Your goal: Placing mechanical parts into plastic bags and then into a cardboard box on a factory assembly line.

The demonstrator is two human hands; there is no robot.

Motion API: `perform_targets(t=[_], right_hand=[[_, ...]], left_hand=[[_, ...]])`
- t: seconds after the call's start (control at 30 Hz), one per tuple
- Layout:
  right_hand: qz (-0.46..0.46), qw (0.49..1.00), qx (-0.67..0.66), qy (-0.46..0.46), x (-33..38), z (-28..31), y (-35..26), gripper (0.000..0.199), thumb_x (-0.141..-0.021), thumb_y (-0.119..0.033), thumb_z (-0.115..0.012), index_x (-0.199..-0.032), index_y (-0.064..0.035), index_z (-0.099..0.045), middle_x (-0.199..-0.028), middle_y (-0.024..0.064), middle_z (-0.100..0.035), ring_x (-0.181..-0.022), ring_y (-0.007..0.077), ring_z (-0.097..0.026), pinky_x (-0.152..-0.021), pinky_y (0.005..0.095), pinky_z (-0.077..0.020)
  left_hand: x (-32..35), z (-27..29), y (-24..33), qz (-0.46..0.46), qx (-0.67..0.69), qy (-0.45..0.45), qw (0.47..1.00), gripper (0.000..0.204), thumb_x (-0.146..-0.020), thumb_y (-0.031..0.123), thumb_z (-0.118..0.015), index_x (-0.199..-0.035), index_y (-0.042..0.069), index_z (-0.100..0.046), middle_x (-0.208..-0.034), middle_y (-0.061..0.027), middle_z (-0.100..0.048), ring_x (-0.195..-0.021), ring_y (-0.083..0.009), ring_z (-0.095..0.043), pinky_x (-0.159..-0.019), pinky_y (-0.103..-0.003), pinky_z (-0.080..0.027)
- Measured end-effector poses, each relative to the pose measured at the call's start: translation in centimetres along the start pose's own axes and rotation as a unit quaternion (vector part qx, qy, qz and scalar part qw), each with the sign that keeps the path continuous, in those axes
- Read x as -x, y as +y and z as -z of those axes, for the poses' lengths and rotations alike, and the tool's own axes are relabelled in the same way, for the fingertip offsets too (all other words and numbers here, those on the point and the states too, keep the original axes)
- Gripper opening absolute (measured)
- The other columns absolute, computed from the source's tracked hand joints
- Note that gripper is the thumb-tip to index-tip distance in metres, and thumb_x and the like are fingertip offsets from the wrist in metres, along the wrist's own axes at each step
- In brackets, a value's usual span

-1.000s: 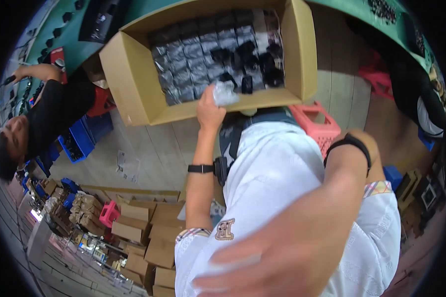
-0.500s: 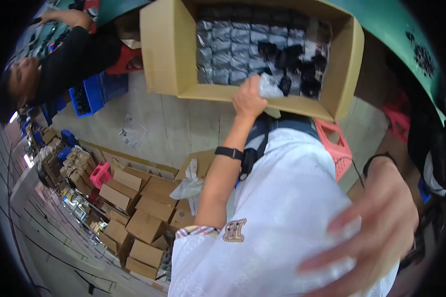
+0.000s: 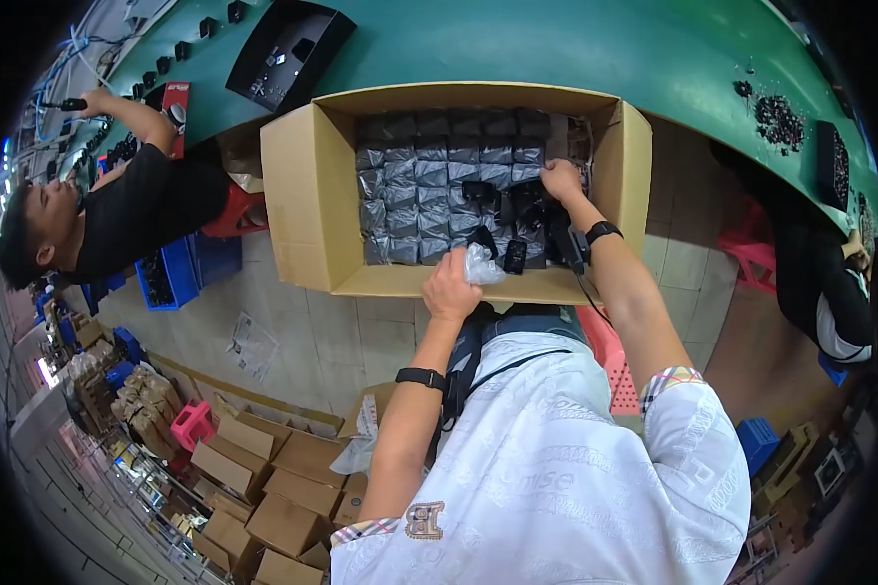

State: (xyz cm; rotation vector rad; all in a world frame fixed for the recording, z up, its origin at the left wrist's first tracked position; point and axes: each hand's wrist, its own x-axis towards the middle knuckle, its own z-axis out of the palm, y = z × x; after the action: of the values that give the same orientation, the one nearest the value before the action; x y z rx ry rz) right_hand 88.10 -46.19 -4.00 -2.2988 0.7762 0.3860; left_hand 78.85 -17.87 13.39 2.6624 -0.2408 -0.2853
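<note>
An open cardboard box (image 3: 298, 200) stands before me, filled with rows of dark blocks wrapped in clear plastic (image 3: 434, 195). At its near wall my left hand (image 3: 451, 286) is closed on a crumpled clear plastic bag (image 3: 484, 265). My right hand (image 3: 562, 182) reaches into the right part of the box, its fingers curled beside loose black parts (image 3: 529, 203). What those fingers hold, if anything, is hidden. A small black piece (image 3: 514, 256) lies just right of the bag.
Behind the box runs a green table (image 3: 478, 49) with a black tray (image 3: 288, 58) and a pile of small dark pieces (image 3: 778, 124). A person in black (image 3: 156, 200) works at the left; another sits at the right. Cardboard boxes (image 3: 288, 526) stand lower left.
My right hand has swung from the lower right up into the box. The view has shifted, showing more of the green table. My left hand still holds the plastic bag.
</note>
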Motion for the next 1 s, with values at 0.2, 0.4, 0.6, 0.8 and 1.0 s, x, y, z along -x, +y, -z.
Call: perform_targets(t=[0.2, 0.4, 0.6, 0.8, 1.0], right_hand=[[-0.089, 0.979, -0.179, -0.046, -0.3, 1.1, -0.1, 0.019, -0.081, -0.021, -0.075, -0.083, -0.003, -0.07, -0.079, 0.0085, -0.069, -0.072, 0.0167, -0.064, -0.07, 0.0329, -0.0501], [-0.018, 0.936, -0.351, -0.019, 0.6, 2.2, -0.8, 0.013, -0.086, -0.017, -0.069, -0.084, -0.0038, -0.068, -0.075, -0.0003, -0.065, -0.068, 0.0116, -0.058, -0.064, 0.0268, -0.0464], [0.108, 0.932, -0.332, -0.092, 8.6, 6.3, -3.7, 0.011, -0.084, -0.015, -0.07, -0.082, -0.0047, -0.067, -0.073, 0.0018, -0.066, -0.065, 0.0104, -0.06, -0.061, 0.0245, -0.0471], [0.076, 0.82, -0.422, -0.38, 15.2, 2.7, -5.8, 0.012, -0.088, -0.012, -0.064, -0.095, -0.0025, -0.066, -0.082, 0.0012, -0.066, -0.074, 0.0079, -0.059, -0.069, 0.0268, -0.0487], [0.21, 0.818, -0.315, -0.432, 12.8, 5.2, -7.4, 0.012, -0.082, -0.011, -0.068, -0.09, -0.002, -0.072, -0.082, 0.007, -0.071, -0.074, 0.0109, -0.064, -0.07, 0.027, -0.0521]], left_hand=[[-0.5, 0.1, 0.0, 0.005, -0.001, -0.025, 1.0, 0.036, -0.068, 0.014, -0.062, -0.104, 0.013, -0.057, -0.093, -0.0147, -0.065, -0.082, -0.0409, -0.062, -0.066, -0.05, -0.05], [-1.3, -0.9, 0.4, -0.013, -0.005, -0.021, 1.0, 0.035, -0.068, 0.016, -0.061, -0.103, 0.013, -0.058, -0.091, -0.0148, -0.066, -0.081, -0.0408, -0.063, -0.065, -0.05, -0.05], [-0.8, 0.3, 0.8, 0.012, -0.002, -0.057, 0.998, 0.035, -0.07, 0.016, -0.061, -0.103, 0.012, -0.055, -0.092, -0.0107, -0.065, -0.083, -0.0394, -0.064, -0.066, -0.049, -0.052], [-3.1, -1.2, -0.5, 0.142, 0.465, -0.16, 0.859, 0.042, -0.081, 0.031, -0.077, -0.108, 0.002, -0.065, -0.098, -0.0073, -0.069, -0.089, -0.0134, -0.062, -0.079, -0.031, -0.049], [-3.3, -2.5, -2.2, 0.235, 0.353, -0.159, 0.892, 0.035, -0.082, 0.026, -0.073, -0.106, 0.002, -0.066, -0.099, -0.0145, -0.07, -0.09, -0.0261, -0.066, -0.076, -0.036, -0.05]])
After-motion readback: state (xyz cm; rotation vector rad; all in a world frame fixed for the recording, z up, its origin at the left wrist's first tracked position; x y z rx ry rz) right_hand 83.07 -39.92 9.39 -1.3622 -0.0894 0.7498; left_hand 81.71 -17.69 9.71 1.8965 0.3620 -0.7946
